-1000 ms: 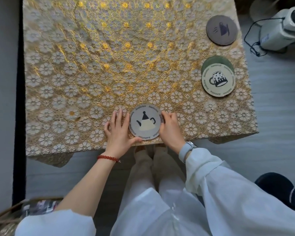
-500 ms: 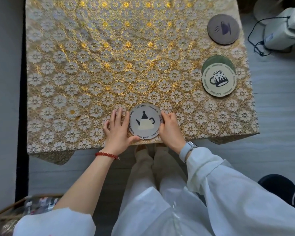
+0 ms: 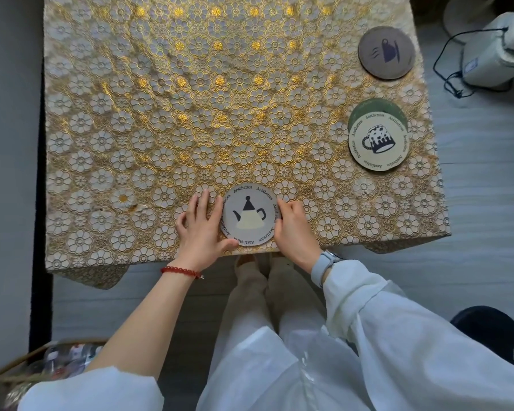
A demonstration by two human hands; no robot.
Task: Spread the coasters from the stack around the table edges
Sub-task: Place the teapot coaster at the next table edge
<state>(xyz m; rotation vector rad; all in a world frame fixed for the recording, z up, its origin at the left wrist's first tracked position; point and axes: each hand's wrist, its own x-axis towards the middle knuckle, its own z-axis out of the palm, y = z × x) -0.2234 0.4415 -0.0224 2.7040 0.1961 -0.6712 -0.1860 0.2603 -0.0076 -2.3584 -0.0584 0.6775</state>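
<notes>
While both hands bracket it, the round grey coaster printed with a teapot (image 3: 247, 220) lies flat at the near edge of the counter (image 3: 131, 143), which is draped in a gold floral lace cloth. The left hand (image 3: 201, 229) rests palm-down with its fingers spread, thumb against the disc's lower rim; the right hand (image 3: 293, 225) has its fingers curled against the opposite rim. Neither lifts it, so this looks like squaring it to the edge. Along the right edge sit a brown round coaster (image 3: 386, 52) and the remaining stack, a cream mug-print coaster (image 3: 379, 143) over a green one (image 3: 374, 107), presumably kept there for dealing out.
</notes>
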